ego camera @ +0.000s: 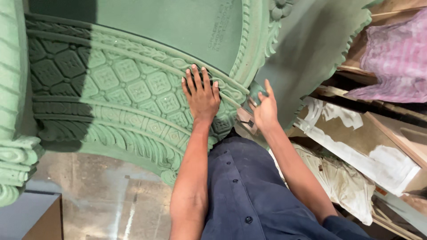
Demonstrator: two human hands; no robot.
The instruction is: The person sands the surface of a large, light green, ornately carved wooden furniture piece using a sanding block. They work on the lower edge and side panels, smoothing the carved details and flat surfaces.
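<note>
While the left hand [201,95] lies flat, fingers spread, on the green carved arch [129,89] near its inner rim, the right hand [265,109] hovers half-open, empty, just beside that rim.

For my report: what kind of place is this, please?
Probably a carving or moulding workshop: a left hand presses on a large green carved arch, white ornamental pieces lie stacked beside wooden boards.
</note>
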